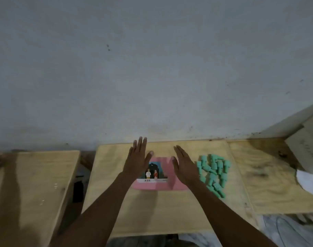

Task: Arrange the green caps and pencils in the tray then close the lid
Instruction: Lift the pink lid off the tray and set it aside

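My two bare arms reach out over a wooden table (161, 211). Just under my hands lies a flat pink box (159, 186). It sits on the table, and its top has a picture (154, 172) of two little people on it.

My left hand (137, 161) is wide open, with the fingers straight and spread a bit. It is over the left side of the box and holds nothing. My right hand (185, 168) is open too, with the fingers straight and close together, tipped up on its edge. It is over the right side of the box and holds nothing. I cannot tell if my hands touch the box or just float above it.

Just to the right of my right hand is a heap of green caps (213, 172). They lie loose on the table, outside the box.

Well off to the right of that is a white paper (306, 180). Well off to the left of my left hand is another wooden table (32, 184).

Past my fingertips, the table ends at a grey wall (152, 68) with small dark marks.
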